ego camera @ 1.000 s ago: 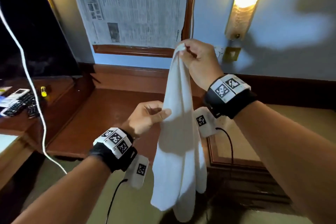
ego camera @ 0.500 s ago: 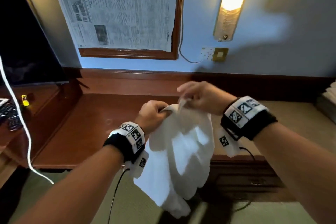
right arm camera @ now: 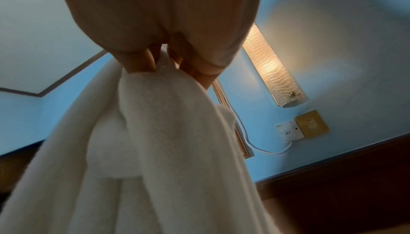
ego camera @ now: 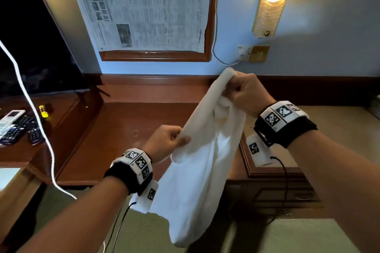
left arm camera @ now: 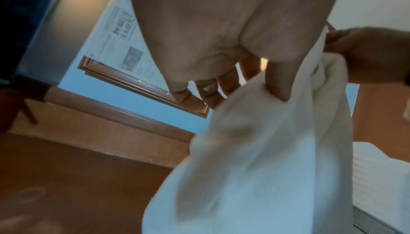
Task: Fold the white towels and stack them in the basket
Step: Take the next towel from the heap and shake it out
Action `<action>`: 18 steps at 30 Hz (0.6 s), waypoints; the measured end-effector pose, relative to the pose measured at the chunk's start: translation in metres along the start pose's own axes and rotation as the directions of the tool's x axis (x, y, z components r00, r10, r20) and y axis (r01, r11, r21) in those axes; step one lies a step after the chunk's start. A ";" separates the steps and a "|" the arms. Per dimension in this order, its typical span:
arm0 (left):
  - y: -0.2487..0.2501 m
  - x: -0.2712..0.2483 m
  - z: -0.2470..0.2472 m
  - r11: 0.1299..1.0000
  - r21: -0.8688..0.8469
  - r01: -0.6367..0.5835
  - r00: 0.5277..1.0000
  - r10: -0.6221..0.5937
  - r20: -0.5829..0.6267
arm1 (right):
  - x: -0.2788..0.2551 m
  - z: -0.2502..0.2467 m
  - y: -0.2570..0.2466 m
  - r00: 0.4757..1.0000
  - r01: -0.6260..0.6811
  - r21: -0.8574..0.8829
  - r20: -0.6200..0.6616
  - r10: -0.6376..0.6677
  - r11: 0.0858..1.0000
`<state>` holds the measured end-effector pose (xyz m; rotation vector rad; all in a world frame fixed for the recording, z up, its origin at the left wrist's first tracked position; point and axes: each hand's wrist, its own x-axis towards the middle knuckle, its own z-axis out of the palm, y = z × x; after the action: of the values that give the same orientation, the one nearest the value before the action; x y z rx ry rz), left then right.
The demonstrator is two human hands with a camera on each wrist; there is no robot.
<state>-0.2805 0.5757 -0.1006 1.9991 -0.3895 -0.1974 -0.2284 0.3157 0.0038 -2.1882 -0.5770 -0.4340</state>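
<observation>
A white towel [ego camera: 197,183] hangs in the air above the front edge of a brown wooden desk [ego camera: 115,139]. My right hand [ego camera: 242,92] grips a bunched top corner of it, held high at the right. My left hand [ego camera: 170,141] pinches the towel's left edge lower down, between thumb and fingers. The cloth sags between the two hands and drapes below them. In the left wrist view the towel [left arm camera: 266,159] runs from my thumb up to the right hand [left arm camera: 366,53]. In the right wrist view my fingers clamp the towel [right arm camera: 159,132]. No basket shows clearly.
Several remote controls [ego camera: 14,127] and a small yellow object [ego camera: 42,110] lie on the left desk section, with a white cord [ego camera: 30,109] hanging over it. A newspaper-covered frame [ego camera: 148,10], wall lamp [ego camera: 271,0] and socket [ego camera: 244,53] are on the blue wall. Stacked white cloth [left arm camera: 381,176] sits at the right.
Both hands dropped together with the towel half a second ago. Now the right hand has risen to the right and the left has moved down and left, stretching the edge between them.
</observation>
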 end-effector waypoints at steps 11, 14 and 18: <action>-0.075 -0.034 0.014 0.882 0.335 0.332 0.926 -0.236 -0.295 | 0.015 -0.020 -0.005 0.971 -0.107 0.103 -0.205 0.126 0.989; -0.082 -0.047 -0.001 0.896 0.203 0.395 0.861 -0.284 -0.421 | 0.001 -0.025 0.016 0.947 -0.220 0.163 -0.199 0.250 0.962; -0.076 -0.055 -0.025 0.972 -0.062 0.226 0.713 -0.208 -0.670 | -0.023 -0.027 0.055 0.882 -0.443 0.182 -0.090 0.463 0.878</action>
<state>-0.3101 0.6469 -0.1591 1.9826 0.3216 0.3959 -0.2213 0.2577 -0.0259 -2.0400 -0.0116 -0.2645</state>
